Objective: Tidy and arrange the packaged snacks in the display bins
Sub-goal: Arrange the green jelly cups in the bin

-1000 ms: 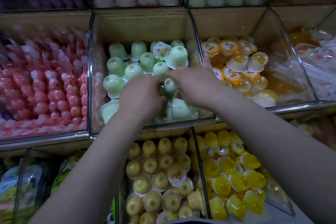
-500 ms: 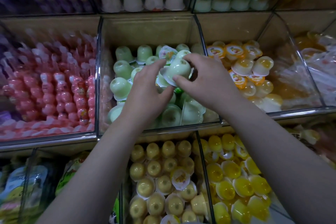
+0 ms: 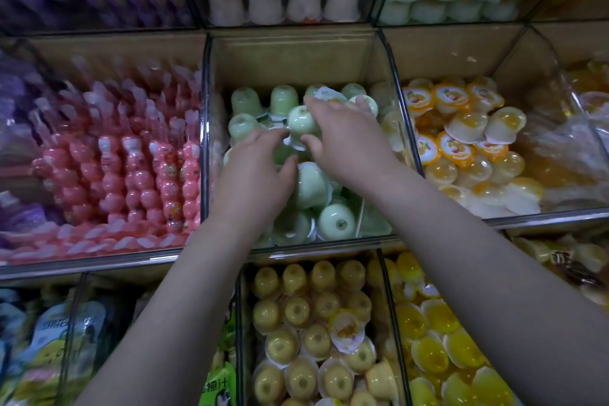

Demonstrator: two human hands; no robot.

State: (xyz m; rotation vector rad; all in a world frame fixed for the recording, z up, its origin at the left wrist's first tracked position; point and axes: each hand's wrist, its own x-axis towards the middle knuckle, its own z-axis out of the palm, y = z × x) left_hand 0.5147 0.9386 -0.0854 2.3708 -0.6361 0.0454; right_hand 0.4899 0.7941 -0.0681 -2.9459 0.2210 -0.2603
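Observation:
A clear middle bin [image 3: 206, 155] holds several pale green jelly cups, most of them upside down. My right hand [image 3: 349, 142] reaches in from the right and pinches one green jelly cup [image 3: 301, 120] between thumb and fingers, bottom up, above the pile. My left hand [image 3: 260, 171] comes in from the lower left; its outstretched fingertips touch that cup's white rim, with the thumb spread below. More green cups [image 3: 336, 222] lie loose near the bin's front wall. The cups under both palms are hidden.
Pink bead-shaped snack packs [image 3: 131, 168] fill the left bin and orange jelly cups [image 3: 461, 148] the right one. Yellow-brown cups [image 3: 306, 333] and bright yellow cups [image 3: 438, 339] sit in the lower bins. White and pale cups are stacked on the shelf above.
Both hands rose out of the pile with one green cup. They have carried it toward the middle back of the bin, with the left fingers now straighter at its rim.

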